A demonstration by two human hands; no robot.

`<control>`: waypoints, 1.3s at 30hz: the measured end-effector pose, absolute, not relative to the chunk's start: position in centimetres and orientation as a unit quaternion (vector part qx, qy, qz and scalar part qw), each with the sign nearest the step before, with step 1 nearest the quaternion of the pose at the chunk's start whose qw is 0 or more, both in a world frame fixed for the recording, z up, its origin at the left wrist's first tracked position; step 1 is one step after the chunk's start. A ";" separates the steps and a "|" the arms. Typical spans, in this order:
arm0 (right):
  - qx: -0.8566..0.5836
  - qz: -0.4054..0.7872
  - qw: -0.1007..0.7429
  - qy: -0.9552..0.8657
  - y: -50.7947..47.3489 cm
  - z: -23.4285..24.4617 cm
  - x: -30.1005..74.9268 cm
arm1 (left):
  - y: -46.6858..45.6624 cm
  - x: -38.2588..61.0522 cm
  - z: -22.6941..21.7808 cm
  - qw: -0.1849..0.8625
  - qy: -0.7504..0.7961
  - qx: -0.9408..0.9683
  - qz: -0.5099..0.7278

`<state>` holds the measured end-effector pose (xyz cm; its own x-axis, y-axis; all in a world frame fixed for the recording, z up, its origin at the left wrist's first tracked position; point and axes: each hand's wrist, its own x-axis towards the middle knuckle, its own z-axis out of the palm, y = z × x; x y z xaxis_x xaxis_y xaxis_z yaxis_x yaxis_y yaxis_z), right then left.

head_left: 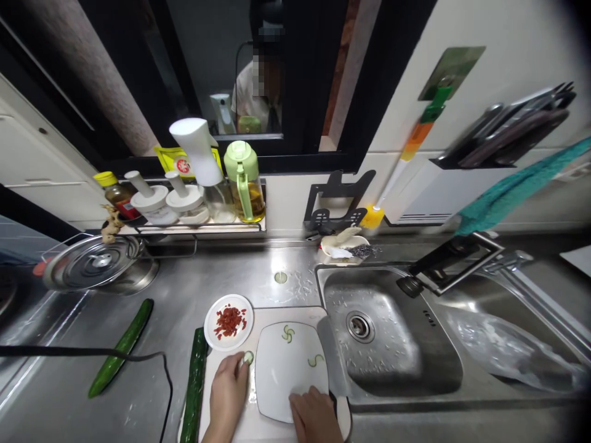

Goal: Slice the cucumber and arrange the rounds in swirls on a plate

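Observation:
My left hand [227, 391] is closed at the left edge of a white square plate [281, 384], thumb and finger on a small cucumber slice [248, 357]. Over the plate's lower right edge is my right hand [317, 413], its fingers pressed together; anything in them is hidden. Thin curved cucumber strips [288, 333] form a swirl at the top of the plate, and another curved pair [315, 360] lies at its right. Under the plate is a white cutting board [265, 316]. A small dish [210, 320] of red goji berries [229, 321] stands at the board's upper left.
One dark cucumber [194, 384] lies along the board's left side, another cucumber [122, 347] farther left. A black cable [167, 369] crosses the left counter. The sink [392, 344] adjoins at right. Behind stand a lidded pot [96, 264] and a condiment rack [207, 229] with an oil bottle [242, 184].

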<state>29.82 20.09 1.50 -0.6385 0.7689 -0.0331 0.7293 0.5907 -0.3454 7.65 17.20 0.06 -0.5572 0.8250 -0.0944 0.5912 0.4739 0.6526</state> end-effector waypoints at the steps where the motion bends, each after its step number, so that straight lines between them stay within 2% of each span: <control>1: -0.420 0.165 0.060 -0.890 20.1 1.6 29.7 | 17.3 7.7 0.1 0.200 0.834 0.425 0.291; 10: -0.435 0.205 0.058 -0.875 19.9 1.4 29.1 | 17.4 7.6 0.3 0.223 0.818 0.398 0.351; 20: -0.469 0.380 0.192 -0.773 23.5 3.9 27.0 | 19.2 10.2 4.1 0.463 0.711 0.375 0.373; 24: -0.517 0.462 0.195 -0.694 24.9 5.4 27.1 | 20.1 11.8 4.3 0.538 0.661 0.361 0.377; 29: -0.534 0.504 0.189 -0.652 25.4 6.0 27.9 | 21.0 12.7 3.7 0.594 0.632 0.313 0.387; 34: -0.531 0.498 0.208 -0.653 24.8 6.2 28.9 | 21.1 13.4 3.7 0.665 0.661 0.179 0.299; 39: -0.504 0.453 0.220 -0.702 24.3 6.5 29.8 | 21.2 14.4 4.0 0.743 0.624 0.071 0.231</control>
